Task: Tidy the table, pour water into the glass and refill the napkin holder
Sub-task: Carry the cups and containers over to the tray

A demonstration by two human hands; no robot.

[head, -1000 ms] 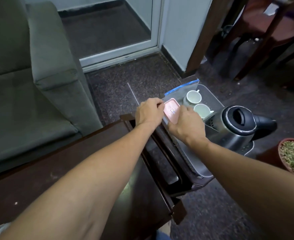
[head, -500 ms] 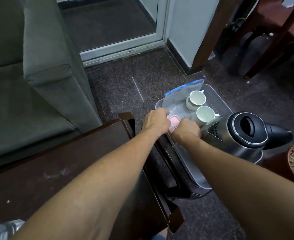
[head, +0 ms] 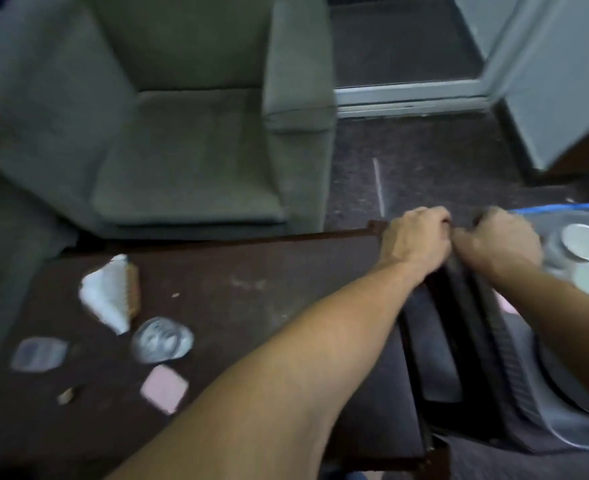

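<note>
Both hands met at the far right corner of the dark wooden table point(head: 251, 289). The left hand point(head: 416, 237) and the right hand point(head: 501, 244) were knuckle to knuckle with fingers curled under. The blur hid whether they gripped anything. The woven napkin holder with white napkins point(head: 113, 292) sat near the table's left edge. A clear crumpled plastic item point(head: 163, 339) was just beside it, and a pink square piece point(head: 164, 388) lay nearer the front edge. Past the right edge, a white ceramic cup point(head: 584, 242) stood in a clear plastic tray point(head: 570, 434).
</note>
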